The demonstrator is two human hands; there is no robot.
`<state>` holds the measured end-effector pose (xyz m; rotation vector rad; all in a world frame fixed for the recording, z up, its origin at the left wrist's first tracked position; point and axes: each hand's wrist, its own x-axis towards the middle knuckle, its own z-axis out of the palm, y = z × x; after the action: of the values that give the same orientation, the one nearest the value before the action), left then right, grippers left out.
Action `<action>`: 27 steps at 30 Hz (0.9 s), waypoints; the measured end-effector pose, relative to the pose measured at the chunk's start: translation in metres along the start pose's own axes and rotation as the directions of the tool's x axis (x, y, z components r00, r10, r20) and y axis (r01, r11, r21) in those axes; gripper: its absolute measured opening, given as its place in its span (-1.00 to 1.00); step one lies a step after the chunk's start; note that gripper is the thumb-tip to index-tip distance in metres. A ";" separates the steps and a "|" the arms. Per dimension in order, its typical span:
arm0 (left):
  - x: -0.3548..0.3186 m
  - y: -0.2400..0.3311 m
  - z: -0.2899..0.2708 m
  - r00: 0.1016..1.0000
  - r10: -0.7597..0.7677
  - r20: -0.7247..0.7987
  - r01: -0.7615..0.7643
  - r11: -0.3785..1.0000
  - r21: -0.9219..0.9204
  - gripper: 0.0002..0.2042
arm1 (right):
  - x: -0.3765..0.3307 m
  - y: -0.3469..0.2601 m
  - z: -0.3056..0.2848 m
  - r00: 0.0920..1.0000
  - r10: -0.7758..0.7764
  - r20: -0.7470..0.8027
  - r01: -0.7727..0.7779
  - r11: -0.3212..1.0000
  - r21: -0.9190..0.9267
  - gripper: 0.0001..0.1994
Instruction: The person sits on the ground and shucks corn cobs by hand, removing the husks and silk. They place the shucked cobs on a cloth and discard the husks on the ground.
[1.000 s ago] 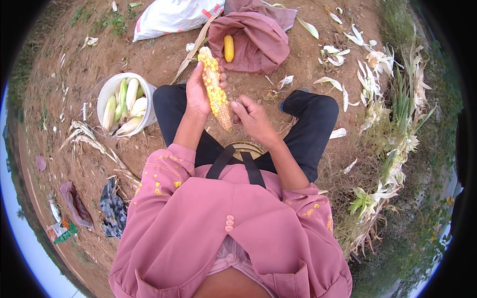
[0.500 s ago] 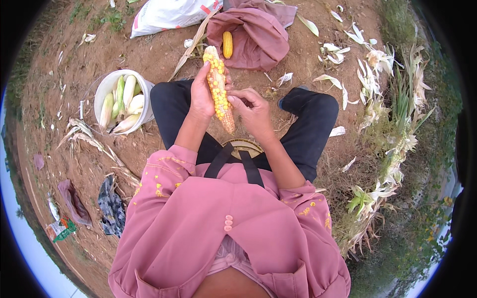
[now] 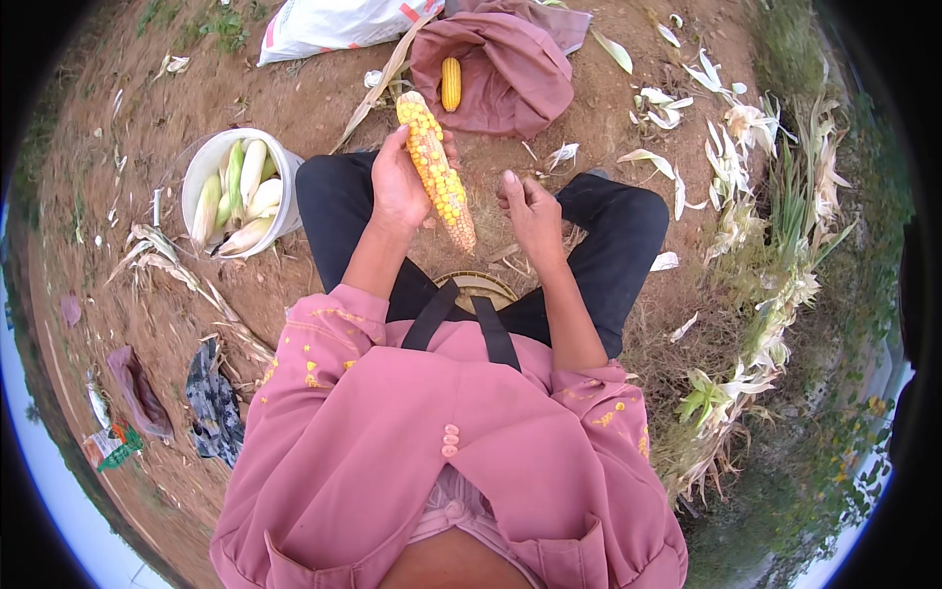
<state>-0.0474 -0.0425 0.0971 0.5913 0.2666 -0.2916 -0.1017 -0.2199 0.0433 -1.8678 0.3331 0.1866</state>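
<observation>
My left hand grips a long yellow corn cob that slants from upper left to lower right above my lap. My right hand hovers just right of the cob's lower end, fingers curled and apart from it, holding nothing that I can see. I sit on bare dirt with dark trousers and pink sleeves. Ahead of the cob lies a maroon cloth with another yellow cob on it.
A white bucket with several husked pale cobs stands at my left. A white sack lies at the far left top. Husks litter the ground, and a row of dry corn plants runs along the right. Rags lie lower left.
My right hand has come off the cob's lower part and drawn slightly right. The left hand has kept the cob, shifted a little.
</observation>
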 end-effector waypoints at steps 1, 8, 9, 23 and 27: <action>0.001 -0.001 -0.006 1.000 0.007 -0.026 -0.007 1.000 0.009 -0.73 | -0.002 -0.004 0.003 0.998 -0.063 0.001 0.062 0.991 0.115 -0.61; 0.005 -0.004 -0.017 0.996 0.046 -0.076 -0.044 0.999 0.021 -0.76 | -0.026 -0.053 0.012 0.916 -0.384 0.115 0.365 0.917 0.160 -0.46; 0.005 -0.005 -0.018 0.997 0.045 -0.066 -0.043 0.999 0.026 -0.76 | -0.028 -0.055 0.016 0.924 -0.365 0.113 0.341 0.921 0.186 -0.48; 0.004 -0.005 -0.023 0.994 0.057 -0.096 -0.059 0.998 -0.023 -0.74 | -0.011 -0.025 0.021 0.974 -0.085 -0.209 0.164 0.903 0.398 -0.76; 0.004 0.000 -0.027 0.979 0.123 -0.164 -0.124 0.992 0.004 -0.74 | 0.003 -0.008 -0.014 0.977 0.190 -0.100 -0.186 0.981 0.045 -0.62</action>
<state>-0.0483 -0.0276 0.0745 0.6239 0.3876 -0.1217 -0.0970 -0.2311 0.0542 -1.8143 0.5827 0.2108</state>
